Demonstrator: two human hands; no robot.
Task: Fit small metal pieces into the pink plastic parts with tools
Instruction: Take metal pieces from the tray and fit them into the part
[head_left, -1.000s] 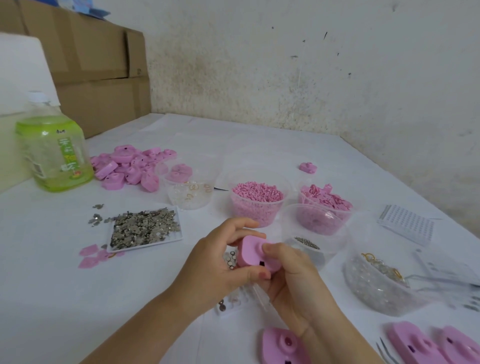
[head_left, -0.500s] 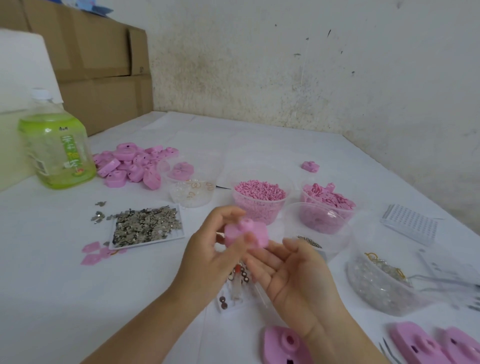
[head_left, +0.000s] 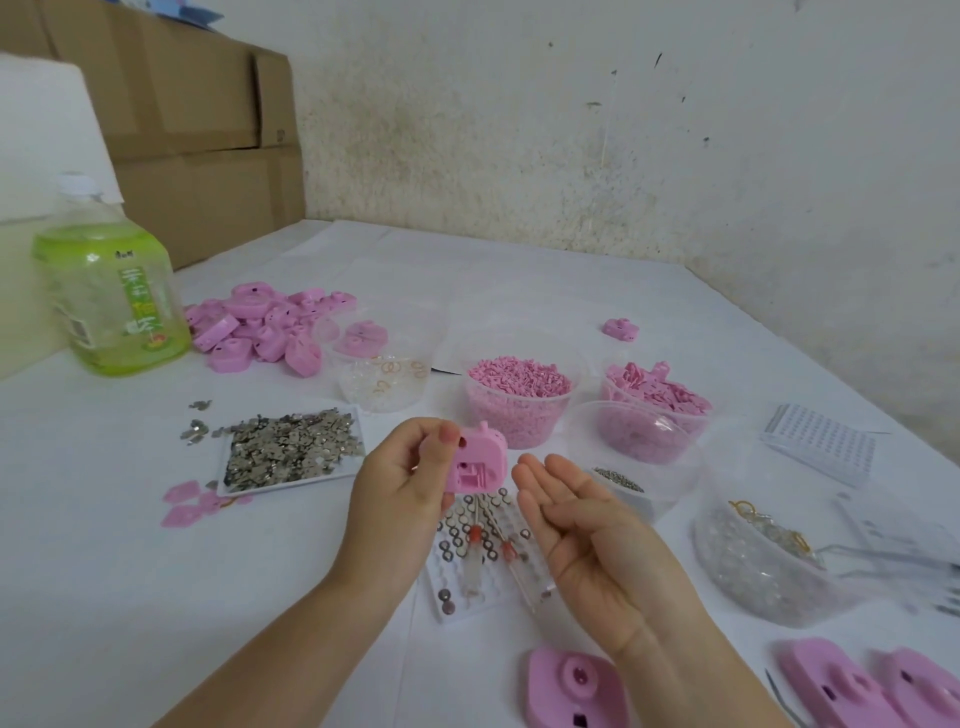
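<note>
**Hands.** Your left hand (head_left: 410, 483) grips one pink plastic part (head_left: 475, 460) and holds it above the table, its recessed face turned toward you. Your right hand (head_left: 582, 525) is released: palm up, fingers straight, nothing in it. It sits just beside the part without touching it. Neither hand holds a tool.

**Tools.** Two pen-like tools (head_left: 475, 551) with red collars lie flat on the table beneath your hands. The tips of a pair of tweezers (head_left: 782, 699) show at the near right edge. All are idle.

**Stock.** The metal pieces (head_left: 291, 444) lie in a full heap to the left of your left hand, with a few strays beside it. A pile of pink parts (head_left: 260, 327) sits at the rear left, near the green bottle (head_left: 111, 291). More pink parts (head_left: 576, 686) lie along the near edge.

**Progress.** I cannot tell whether the held part's recess already carries a metal piece, as the detail is too fine. Nor can I tell whether the rear pile is finished work or blanks. Given the size of the metal heap and the idle tools, I judge that most of the fitting is still ahead, and that the held part is between steps.
</note>
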